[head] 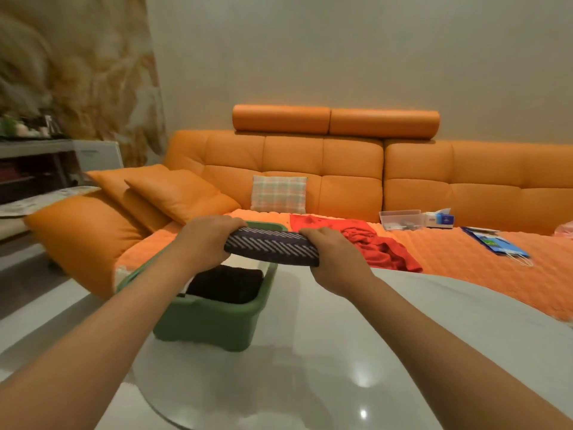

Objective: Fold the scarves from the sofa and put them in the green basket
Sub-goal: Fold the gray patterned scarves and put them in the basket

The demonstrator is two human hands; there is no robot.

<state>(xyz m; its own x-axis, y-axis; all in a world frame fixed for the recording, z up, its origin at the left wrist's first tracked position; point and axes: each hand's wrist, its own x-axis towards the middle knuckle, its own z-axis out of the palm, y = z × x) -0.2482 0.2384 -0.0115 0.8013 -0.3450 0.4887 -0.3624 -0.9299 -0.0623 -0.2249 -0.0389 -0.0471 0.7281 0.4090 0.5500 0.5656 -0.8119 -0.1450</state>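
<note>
While the folded striped scarf [273, 246] hangs over the green basket [210, 321] at the centre of the frame, the trouble I would watch for is the fold coming apart on the way down. It is held only at its two ends, so if one hand lets go early, the layers could slide open and drop in as a heap.

The bundle's right end also reaches past the basket's right rim. Lowered straight down from there, it could catch the rim or end up draped half outside.

The basket stands at the left edge of the white table [372, 336], so a hard push on the rim might shift it.

The left hand [207, 240] is clenched on the scarf's left end and the right hand [333, 259] on its right end. The fingers of each curl over the top, and the cloth spans the gap between them. Both thumbs are hidden, so I can't tell how they sit.

A dark scarf [226, 283] lies folded in the basket below. A red scarf [381, 243] lies crumpled on the sofa [341, 169], right of centre, not yet folded.
</note>
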